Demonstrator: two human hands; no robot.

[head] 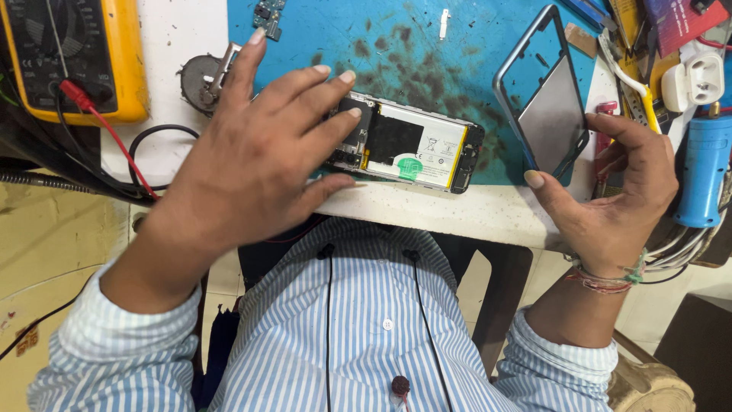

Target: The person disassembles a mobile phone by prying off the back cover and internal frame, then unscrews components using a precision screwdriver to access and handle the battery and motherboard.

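Observation:
An opened phone body (pixel 412 146) with a white battery and bare circuit parts lies on a stained blue mat (pixel 427 46). My left hand (pixel 252 152) rests flat over its left end, fingers spread and pressing on it. My right hand (pixel 618 198) holds a grey phone frame (pixel 543 99) by its lower edge, tilted upright above the mat's right side.
A yellow multimeter (pixel 72 57) with a red lead stands at the far left. A small circuit board (pixel 268 17) lies at the mat's top. A blue tool (pixel 701 168), a white plug (pixel 695 80) and cables crowd the right edge. The white table edge (pixel 457 217) runs near my striped shirt.

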